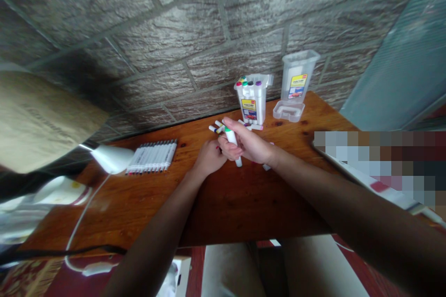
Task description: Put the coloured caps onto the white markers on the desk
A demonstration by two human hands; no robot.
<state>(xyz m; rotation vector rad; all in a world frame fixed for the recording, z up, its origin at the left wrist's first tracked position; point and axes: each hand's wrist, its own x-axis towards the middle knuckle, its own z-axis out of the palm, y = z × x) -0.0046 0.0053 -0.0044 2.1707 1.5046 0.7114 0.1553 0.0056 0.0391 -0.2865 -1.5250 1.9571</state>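
Note:
My right hand is closed round a white marker with a green end, held slanted over the wooden table. Close against it, my left hand has its fingers curled and partly hidden behind the right one. A small red bit shows at the left fingers; what it belongs to I cannot make out. Just beyond the hands, several loose markers lie on the table. Behind them stands an open clear plastic case holding upright markers with red, green, black and purple ends.
A second clear case stands at the back right, its lid in front. Left on the table lies a row of white markers. A lamp, its cable and a paper cup are further left. A stone-patterned wall rises behind.

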